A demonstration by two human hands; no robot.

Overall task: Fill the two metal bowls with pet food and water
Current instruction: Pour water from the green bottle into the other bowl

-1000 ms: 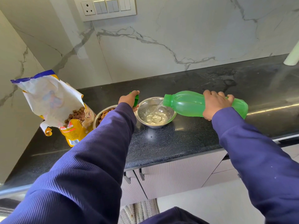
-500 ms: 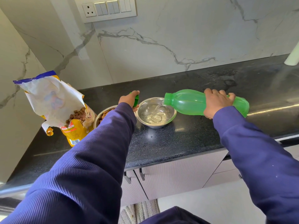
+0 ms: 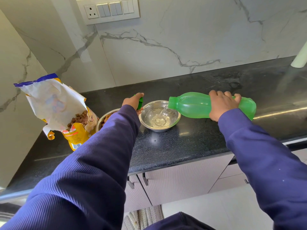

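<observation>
1. My right hand (image 3: pixel 221 104) is wrapped tight around the green bottle (image 3: pixel 197 105), which lies nearly level with its mouth over the water bowl (image 3: pixel 172 124).
2. Water streams into that bowl on the black counter (image 3: pixel 191 141).
3. My left hand (image 3: pixel 132 102) is closed around the green cap (image 3: pixel 140 103), just beside the bowl's rim.
4. The food bowl (image 3: pixel 103 117) holds kibble, next to the open food bag (image 3: pixel 66 112).

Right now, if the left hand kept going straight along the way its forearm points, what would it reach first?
Past the left hand, which holds the green cap, only bare black counter shows, then the marble wall. The way looks free up to the wall, though depth is hard to judge.
</observation>
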